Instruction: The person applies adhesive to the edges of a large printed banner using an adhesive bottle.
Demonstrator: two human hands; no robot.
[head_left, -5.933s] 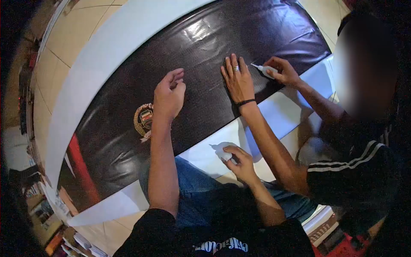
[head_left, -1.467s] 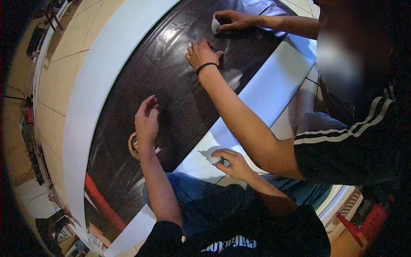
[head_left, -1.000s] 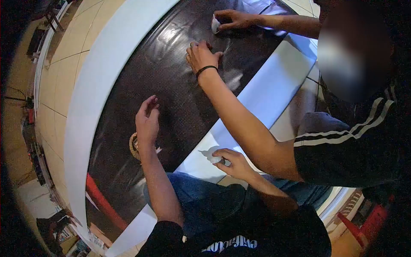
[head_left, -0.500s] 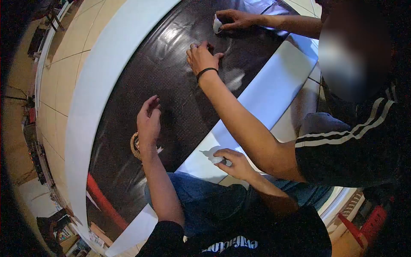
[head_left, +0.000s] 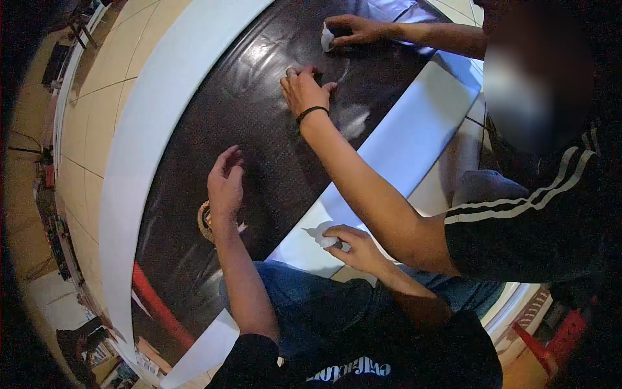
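— Grip check: right hand (head_left: 353,246)?
— Pinched shut on a small white wad (head_left: 326,241), at the banner's (head_left: 259,129) white near edge.
— Left hand (head_left: 225,185)?
— Fingers loosely apart, holding nothing, resting on the dark banner beside an emblem (head_left: 206,220). A co-worker's hands press farther along.

The banner (head_left: 259,129) is glossy black with white borders, spread flat across the tiled floor, a round crest printed near its lower part. The white wad (head_left: 326,241) is small and crumpled, pinched on the banner's near white border.
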